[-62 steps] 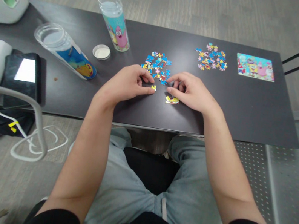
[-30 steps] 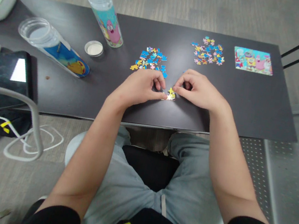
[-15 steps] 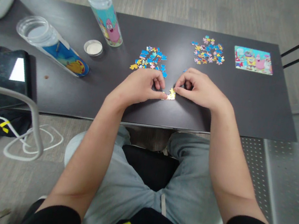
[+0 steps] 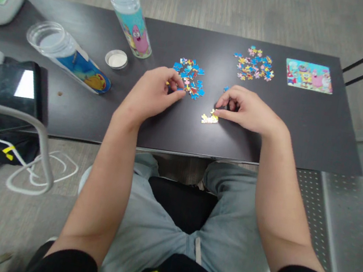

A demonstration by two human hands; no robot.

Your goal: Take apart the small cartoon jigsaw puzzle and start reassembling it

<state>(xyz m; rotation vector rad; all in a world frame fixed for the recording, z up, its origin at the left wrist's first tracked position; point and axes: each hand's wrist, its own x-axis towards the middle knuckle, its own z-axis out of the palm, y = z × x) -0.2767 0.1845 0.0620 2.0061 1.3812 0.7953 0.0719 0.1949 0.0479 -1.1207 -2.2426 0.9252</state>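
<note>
A small joined strip of yellow and white puzzle pieces (image 4: 209, 119) lies near the table's front edge. At its right end is my right hand (image 4: 247, 109), with thumb and curled forefinger closed on a yellow piece. My left hand (image 4: 157, 90) reaches over the front left of the nearer pile of puzzle pieces (image 4: 197, 71), mostly blue. Its thumb and fingers are a little apart, the tips close to the pieces. Part of that pile is hidden beneath the hand. One blue piece (image 4: 226, 88) lies just behind my right hand.
A second pile of puzzle pieces (image 4: 254, 64) lies further back, left of a cartoon picture card (image 4: 310, 76). On the left stand two clear-topped tubes, one teal (image 4: 136, 31) and one blue (image 4: 84, 68), with a round lid (image 4: 116, 59) between them. A black tablet (image 4: 18, 90) lies beyond.
My left hand has left the joined strip and moved left and back to the nearer pile. My right hand stays at the strip's right end.
</note>
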